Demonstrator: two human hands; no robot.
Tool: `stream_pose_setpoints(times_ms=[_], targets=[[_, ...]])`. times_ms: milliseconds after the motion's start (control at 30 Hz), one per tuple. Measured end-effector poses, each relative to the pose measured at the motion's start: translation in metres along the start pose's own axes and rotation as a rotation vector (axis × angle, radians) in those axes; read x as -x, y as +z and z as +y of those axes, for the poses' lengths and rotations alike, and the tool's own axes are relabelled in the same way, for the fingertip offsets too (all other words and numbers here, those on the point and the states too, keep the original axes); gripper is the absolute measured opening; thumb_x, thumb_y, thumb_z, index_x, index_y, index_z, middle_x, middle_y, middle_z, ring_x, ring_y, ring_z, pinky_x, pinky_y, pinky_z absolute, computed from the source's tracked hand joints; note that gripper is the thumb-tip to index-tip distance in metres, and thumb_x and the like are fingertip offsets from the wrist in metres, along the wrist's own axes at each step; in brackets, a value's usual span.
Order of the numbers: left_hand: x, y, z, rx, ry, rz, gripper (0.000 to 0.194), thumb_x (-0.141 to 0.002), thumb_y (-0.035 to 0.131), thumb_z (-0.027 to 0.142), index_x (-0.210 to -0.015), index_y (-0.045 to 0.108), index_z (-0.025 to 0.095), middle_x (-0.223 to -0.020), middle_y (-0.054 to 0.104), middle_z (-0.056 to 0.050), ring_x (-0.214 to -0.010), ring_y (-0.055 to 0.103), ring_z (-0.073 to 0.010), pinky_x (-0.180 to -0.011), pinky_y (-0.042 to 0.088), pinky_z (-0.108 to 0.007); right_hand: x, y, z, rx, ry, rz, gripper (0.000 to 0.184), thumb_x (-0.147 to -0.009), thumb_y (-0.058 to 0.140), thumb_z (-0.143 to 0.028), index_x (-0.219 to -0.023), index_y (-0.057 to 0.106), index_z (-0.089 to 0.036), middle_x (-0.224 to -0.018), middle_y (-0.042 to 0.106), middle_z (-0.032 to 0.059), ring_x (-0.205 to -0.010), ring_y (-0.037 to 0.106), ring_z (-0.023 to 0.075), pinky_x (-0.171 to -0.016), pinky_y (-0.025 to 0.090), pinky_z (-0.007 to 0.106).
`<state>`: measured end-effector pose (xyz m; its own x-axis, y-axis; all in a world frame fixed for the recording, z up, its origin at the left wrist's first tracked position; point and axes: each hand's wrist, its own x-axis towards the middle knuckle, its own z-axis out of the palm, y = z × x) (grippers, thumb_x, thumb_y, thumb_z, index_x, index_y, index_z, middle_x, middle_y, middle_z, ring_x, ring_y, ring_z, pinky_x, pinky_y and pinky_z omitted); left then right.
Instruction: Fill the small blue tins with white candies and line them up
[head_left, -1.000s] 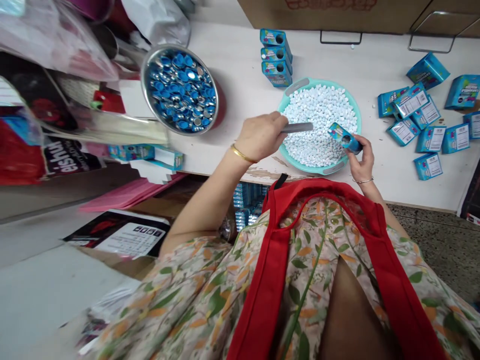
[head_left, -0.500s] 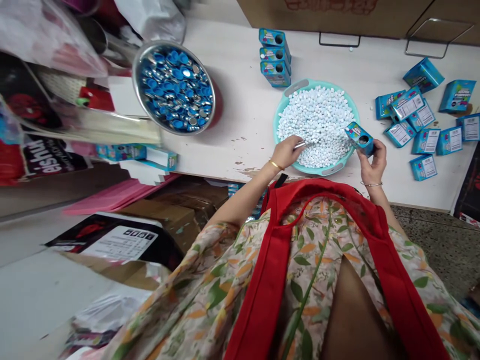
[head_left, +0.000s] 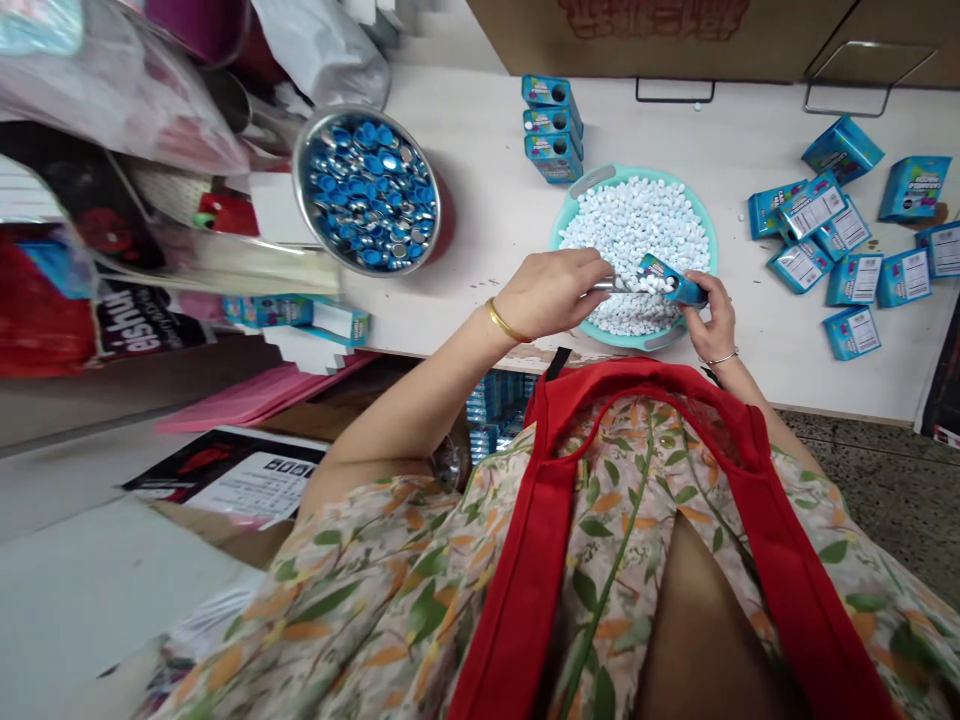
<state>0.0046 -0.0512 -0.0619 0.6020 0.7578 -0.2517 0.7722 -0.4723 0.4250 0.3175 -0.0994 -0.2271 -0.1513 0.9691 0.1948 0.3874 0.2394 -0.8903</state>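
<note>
My left hand (head_left: 551, 292) is closed round the handle of a metal scoop (head_left: 626, 285) heaped with small white tablets. The scoop's tip meets a small blue box (head_left: 670, 278), which my right hand (head_left: 709, 320) grips tilted over the teal basin (head_left: 577, 188). That basin is full of white tablets (head_left: 637, 230) and sits on the white table (head_left: 487, 200).
A steel bowl of blue caps (head_left: 367, 192) stands at the left. Three blue boxes (head_left: 551, 128) are stacked behind the basin. Several more blue boxes (head_left: 847, 240) lie scattered at the right. Bags and packaging (head_left: 112, 200) crowd the far left.
My left hand lifted the scoop out of the tablets, now loaded, and brought it to the box. My right hand moved the box left and down to meet it.
</note>
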Motion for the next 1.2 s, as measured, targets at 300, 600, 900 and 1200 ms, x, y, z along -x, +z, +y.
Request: stream_pose_setpoints(times_ms=[300,600,900,1200], targets=[[-0.002,-0.064,0.061,-0.305,0.034,-0.092,0.043,-0.108,0.032,0.01,-0.11,0.074,0.018,-0.103,0.072,-0.012,-0.098,0.074,-0.0273,-0.079,0.057,-0.038,0.002,0.019,-0.01,-0.093,0.04,-0.008,0.04,-0.102,0.063,-0.054,-0.139,0.065,-0.038,-0.141,0.076,0.0082,-0.135,0.073,0.0356,-0.122,0.057,0.068],[-0.019,-0.031,-0.003,-0.04,0.11,0.007,0.065,-0.101,0.073,0.049,-0.159,0.052,0.025,-0.145,0.063,-0.013,-0.116,0.075,-0.0281,-0.088,0.064,-0.036,-0.001,0.044,-0.033,-0.143,0.204,-0.049,0.052,-0.096,0.067,-0.07,-0.131,0.069,-0.03,-0.126,0.082,0.0108,-0.119,0.077,0.0334,-0.11,0.065,0.058],[-0.039,-0.003,-0.066,-0.051,-0.08,0.203,0.04,-0.106,0.065,0.039,-0.143,0.064,0.024,-0.137,0.071,-0.012,-0.121,0.073,-0.029,-0.097,0.063,-0.04,-0.076,-0.082,0.028,0.509,0.274,-0.224,0.093,-0.092,0.073,-0.038,-0.174,0.034,-0.017,-0.189,0.025,0.0192,-0.18,0.011,0.0383,-0.146,0.012,0.065],[-0.057,0.027,-0.173,-0.122,-0.451,0.062,0.04,-0.102,0.065,0.031,-0.141,0.067,0.021,-0.144,0.068,-0.017,-0.124,0.073,-0.0355,-0.101,0.06,-0.045,-0.133,-0.184,0.104,1.199,0.464,-0.833,0.093,-0.105,0.06,-0.034,-0.182,0.011,-0.012,-0.193,-0.005,0.0153,-0.18,-0.01,0.0358,-0.142,0.007,0.065]])
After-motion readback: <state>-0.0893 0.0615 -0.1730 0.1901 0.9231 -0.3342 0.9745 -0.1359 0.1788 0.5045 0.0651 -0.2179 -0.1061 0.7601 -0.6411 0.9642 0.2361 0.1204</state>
